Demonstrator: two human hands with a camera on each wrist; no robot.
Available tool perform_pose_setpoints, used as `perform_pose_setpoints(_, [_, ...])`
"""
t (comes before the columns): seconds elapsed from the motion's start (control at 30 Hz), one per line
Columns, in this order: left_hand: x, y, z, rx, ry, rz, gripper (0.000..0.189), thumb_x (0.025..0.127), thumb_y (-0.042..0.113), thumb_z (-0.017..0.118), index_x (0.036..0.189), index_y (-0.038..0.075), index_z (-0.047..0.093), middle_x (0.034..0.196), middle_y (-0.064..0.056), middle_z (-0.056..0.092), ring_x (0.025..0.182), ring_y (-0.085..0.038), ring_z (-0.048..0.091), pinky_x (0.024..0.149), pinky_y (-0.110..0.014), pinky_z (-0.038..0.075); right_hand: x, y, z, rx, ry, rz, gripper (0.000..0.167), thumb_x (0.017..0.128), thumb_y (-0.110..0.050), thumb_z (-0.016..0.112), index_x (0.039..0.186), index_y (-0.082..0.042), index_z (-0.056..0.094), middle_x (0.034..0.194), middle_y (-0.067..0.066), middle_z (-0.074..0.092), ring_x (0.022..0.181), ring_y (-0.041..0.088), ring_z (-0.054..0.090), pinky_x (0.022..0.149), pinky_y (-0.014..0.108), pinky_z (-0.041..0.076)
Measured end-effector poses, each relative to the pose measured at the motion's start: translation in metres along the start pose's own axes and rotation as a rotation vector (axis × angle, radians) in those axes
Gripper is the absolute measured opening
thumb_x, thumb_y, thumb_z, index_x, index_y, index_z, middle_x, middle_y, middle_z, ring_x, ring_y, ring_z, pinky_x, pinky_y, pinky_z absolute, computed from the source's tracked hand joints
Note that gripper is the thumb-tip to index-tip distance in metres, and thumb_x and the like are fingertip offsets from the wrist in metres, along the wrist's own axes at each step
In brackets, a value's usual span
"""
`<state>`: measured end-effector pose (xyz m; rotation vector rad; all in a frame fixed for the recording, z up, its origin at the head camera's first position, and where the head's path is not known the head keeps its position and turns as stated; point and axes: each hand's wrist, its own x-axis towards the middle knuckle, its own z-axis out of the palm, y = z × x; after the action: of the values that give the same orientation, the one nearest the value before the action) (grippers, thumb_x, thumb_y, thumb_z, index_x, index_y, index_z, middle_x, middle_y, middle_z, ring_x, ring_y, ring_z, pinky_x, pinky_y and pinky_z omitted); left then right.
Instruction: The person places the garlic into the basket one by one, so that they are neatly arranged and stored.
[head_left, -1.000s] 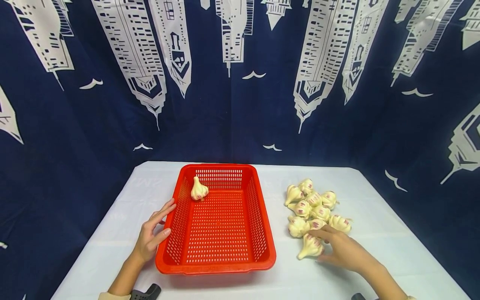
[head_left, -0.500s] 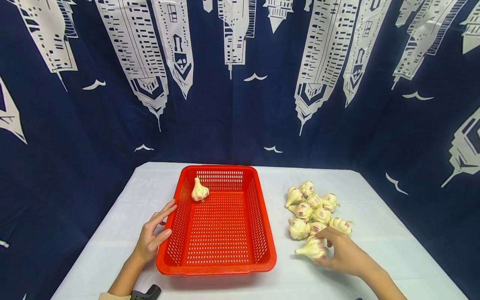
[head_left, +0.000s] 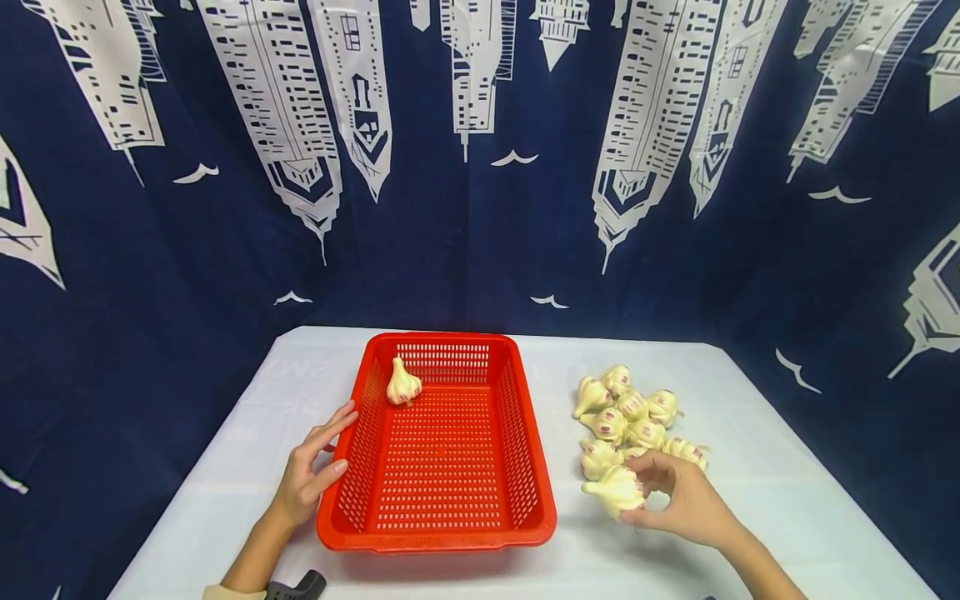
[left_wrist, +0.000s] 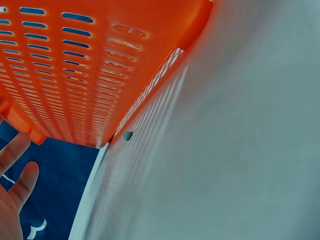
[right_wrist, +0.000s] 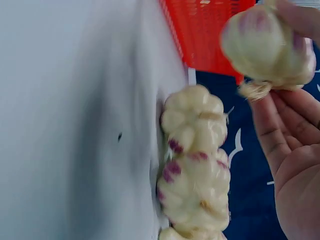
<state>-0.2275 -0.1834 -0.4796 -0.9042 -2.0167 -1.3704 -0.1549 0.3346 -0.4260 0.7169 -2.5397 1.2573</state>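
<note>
My right hand [head_left: 678, 498] pinches a garlic bulb [head_left: 618, 492] between thumb and fingers, its stem pointing left toward the basket. In the right wrist view that bulb [right_wrist: 265, 45] is lifted off the table, its root tuft showing. Behind the hand lies a pile of several garlic bulbs [head_left: 632, 408], partly covered by the hand. My left hand [head_left: 303, 475] rests against the left rim of a red plastic basket [head_left: 435, 542], its fingers extended. One garlic bulb [head_left: 403, 383] sits in the basket's far left corner with its stem up.
A white-covered table [head_left: 240, 433] bears the basket at its middle and the pile to the right. A dark blue curtain [head_left: 465, 250] with white building prints hangs behind the far edge. A dark wrist strap [head_left: 298, 586] shows near the left sleeve.
My right hand has taken hold of the nearest garlic bulb, turned its stem leftward and raised it off the table. My left hand and the basket stay in place; the view shifts slightly.
</note>
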Motion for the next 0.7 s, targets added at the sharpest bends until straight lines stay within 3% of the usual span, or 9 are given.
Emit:
perform_pose_setpoints(0.17, [-0.001, -0.001, 0.000, 0.002, -0.004, 0.003, 0.058, 0.078, 0.007, 0.053, 0.135, -0.005, 0.056, 0.146, -0.026, 0.046, 0.100, -0.014, 0.052, 0.077, -0.027, 0.039, 0.007, -0.001, 0.001, 0.241, 0.000, -0.030, 0.056, 0.073, 0.013, 0.077, 0.123, 0.013, 0.052, 0.115, 0.000, 0.065, 0.099, 0.008, 0.064, 0.083, 0.020, 0.051])
perform_pose_setpoints(0.3, [-0.001, -0.001, 0.000, 0.005, -0.005, 0.008, 0.058, 0.078, 0.007, 0.053, 0.135, -0.005, 0.056, 0.146, -0.025, 0.046, 0.105, -0.014, 0.052, 0.077, -0.029, 0.040, 0.013, -0.004, -0.001, 0.348, -0.021, -0.095, 0.059, 0.077, 0.019, 0.068, 0.131, 0.018, 0.044, 0.127, -0.005, 0.062, 0.113, 0.006, 0.059, 0.091, 0.018, 0.047])
perform_pose_setpoints(0.53, [-0.001, 0.000, 0.001, -0.002, -0.003, 0.020, 0.058, 0.078, 0.006, 0.053, 0.135, -0.006, 0.056, 0.144, -0.028, 0.046, 0.104, -0.014, 0.052, 0.077, -0.030, 0.040, 0.024, -0.007, -0.001, 0.330, -0.023, -0.114, 0.056, 0.077, 0.018, 0.069, 0.128, 0.020, 0.047, 0.131, -0.001, 0.061, 0.118, 0.006, 0.057, 0.093, 0.019, 0.046])
perform_pose_setpoints(0.7, [-0.001, 0.000, 0.000, 0.007, -0.004, 0.019, 0.058, 0.078, 0.007, 0.053, 0.135, -0.005, 0.056, 0.144, -0.029, 0.046, 0.103, -0.014, 0.052, 0.077, -0.027, 0.040, 0.031, -0.010, 0.000, 0.277, -0.001, -0.101, 0.057, 0.076, 0.016, 0.072, 0.129, 0.015, 0.050, 0.129, -0.008, 0.059, 0.116, 0.004, 0.058, 0.090, 0.020, 0.048])
